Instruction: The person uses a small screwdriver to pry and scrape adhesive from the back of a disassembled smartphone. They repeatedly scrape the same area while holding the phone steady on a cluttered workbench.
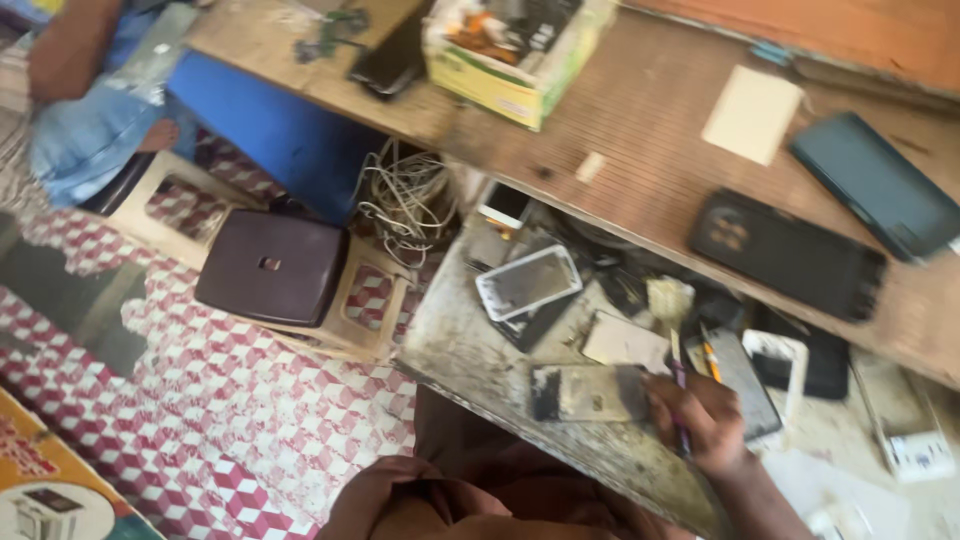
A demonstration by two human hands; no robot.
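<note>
My right hand (pixel 700 418) is closed around the purple handle of a small brush (pixel 670 300), whose pale bristle head points up and away from me. The hand rests at the front of an open, dirty drawer (pixel 455 345) full of phone parts. Its fingers touch a grimy phone frame (pixel 585 393) lying at the drawer's front edge. A phone with a pale, dusty screen (pixel 528 281) lies further back in the drawer. My left hand is out of view.
Above the drawer, a wooden worktop (pixel 640 170) carries a dark phone back cover (pixel 785 253), a dark slab-shaped device (pixel 875 185), a beige card (pixel 752 113) and an open cardboard box (pixel 515 50). A brown stool (pixel 272 268) and tangled white cables (pixel 405 205) are at left; another person's leg (pixel 85 130) is top left.
</note>
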